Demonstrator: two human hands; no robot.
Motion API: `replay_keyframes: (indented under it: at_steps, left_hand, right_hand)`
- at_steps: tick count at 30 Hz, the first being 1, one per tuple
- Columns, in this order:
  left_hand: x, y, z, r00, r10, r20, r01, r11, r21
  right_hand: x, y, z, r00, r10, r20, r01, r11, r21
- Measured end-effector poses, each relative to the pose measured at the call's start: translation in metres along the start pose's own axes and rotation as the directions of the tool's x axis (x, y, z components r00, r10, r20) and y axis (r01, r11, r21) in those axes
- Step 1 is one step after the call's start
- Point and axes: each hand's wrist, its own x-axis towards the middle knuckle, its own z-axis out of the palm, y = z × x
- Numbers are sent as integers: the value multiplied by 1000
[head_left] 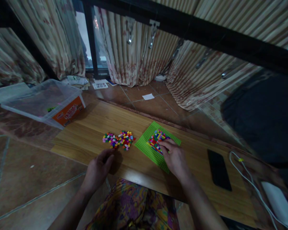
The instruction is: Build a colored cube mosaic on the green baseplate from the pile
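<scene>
A green studded baseplate [144, 140] lies at an angle on the wooden table. Small toy bricks [156, 137] in many colours form a close-packed block on its middle. My right hand [174, 156] reaches over the near right part of this block, thumb and fingertips pinched together at the bricks. Whatever is between those fingertips is too small to make out. Left of the baseplate, loose toy bricks [126, 139] lie in two adjoining heaps. Just in front of them is my left hand [99, 166], its fingers curled in toward the thumb; its contents, if any, are hidden.
A clear plastic box [40, 102] with an orange label stands at the table's far left. On the right lie a black phone [219, 169], a white cable [252, 182] and a white device [278, 201]. Curtains [139, 51] hang beyond the table.
</scene>
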Motion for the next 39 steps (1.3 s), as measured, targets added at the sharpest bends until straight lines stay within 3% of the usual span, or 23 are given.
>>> replay_keyframes:
  at_steps: [10,24,39]
  left_hand:
    - [-1,-6,2,1000,26,9,-26,1000,13]
    - [-1,-1,2,1000,28,2,-28,999,24]
    - [-3,3,2,1000,8,-9,-8,1000,14]
  right_hand:
    - [-1,5,9,996,-84,-18,78,975,-206]
    - [-15,15,10,968,-160,-194,131,980,-151]
    - [-24,19,22,961,-217,-169,174,956,-235]
